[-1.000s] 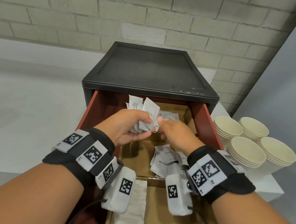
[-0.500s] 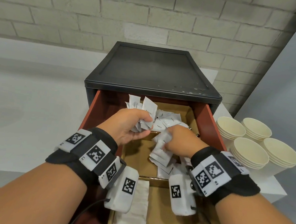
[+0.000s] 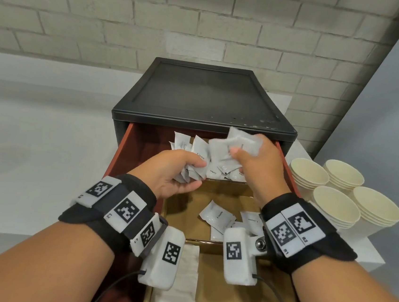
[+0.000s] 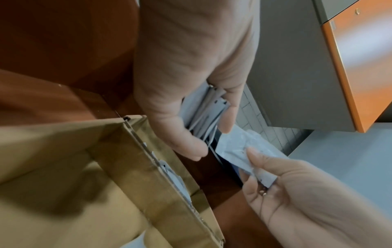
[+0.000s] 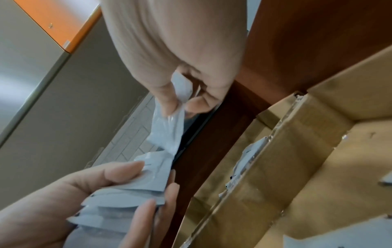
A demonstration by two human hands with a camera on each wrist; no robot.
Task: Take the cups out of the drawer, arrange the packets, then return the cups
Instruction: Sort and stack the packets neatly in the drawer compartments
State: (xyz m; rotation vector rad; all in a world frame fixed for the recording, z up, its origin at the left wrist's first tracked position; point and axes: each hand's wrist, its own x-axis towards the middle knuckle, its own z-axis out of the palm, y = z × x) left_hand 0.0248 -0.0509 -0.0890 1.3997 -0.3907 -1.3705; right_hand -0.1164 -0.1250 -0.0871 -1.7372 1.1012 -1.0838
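Observation:
My left hand (image 3: 194, 175) grips a fanned stack of white packets (image 3: 199, 154) over the back of the open red-brown drawer (image 3: 123, 150). In the left wrist view the stack (image 4: 208, 107) stands on edge between thumb and fingers. My right hand (image 3: 242, 156) pinches a few more packets (image 3: 240, 141) right beside that stack; in the right wrist view they (image 5: 167, 132) hang from thumb and fingertip. Loose packets (image 3: 218, 216) lie in the middle cardboard compartment. Stacks of cream paper cups (image 3: 336, 202) stand on the counter to the right of the drawer.
The black cabinet (image 3: 206, 97) overhangs the drawer's back end. Cardboard dividers (image 3: 208, 241) split the drawer into compartments. A long white sugar sachet (image 3: 179, 284) lies in the nearest one. White counter (image 3: 32, 158) stretches left; a brick wall stands behind.
My right hand dipped into the middle compartment, picked up packets there and lifted them up beside the left hand's stack. The left hand stayed nearly still with its stack.

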